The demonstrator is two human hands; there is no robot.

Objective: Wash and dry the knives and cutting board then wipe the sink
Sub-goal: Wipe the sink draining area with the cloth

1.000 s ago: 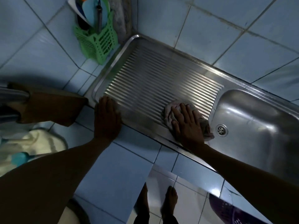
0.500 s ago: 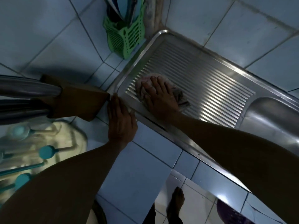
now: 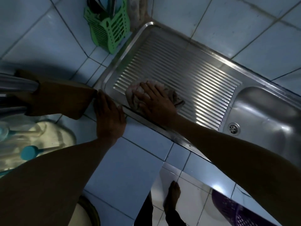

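Right hand (image 3: 154,101): fingers spread flat, pressing the cloth (image 3: 176,98) on the drainboard's near left corner.
Left hand (image 3: 109,116): fingers straight, flat on the counter (image 3: 123,168) beside the sink (image 3: 267,115) rim.
Board (image 3: 60,98): left of that hand.

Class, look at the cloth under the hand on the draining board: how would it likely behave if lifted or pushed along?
The cloth is crumpled in folds under the right hand, so it would probably hang limp if lifted. It looks thin, so likely light. Pushed flat along the ribbed draining board, it may bunch up rather than slide evenly.
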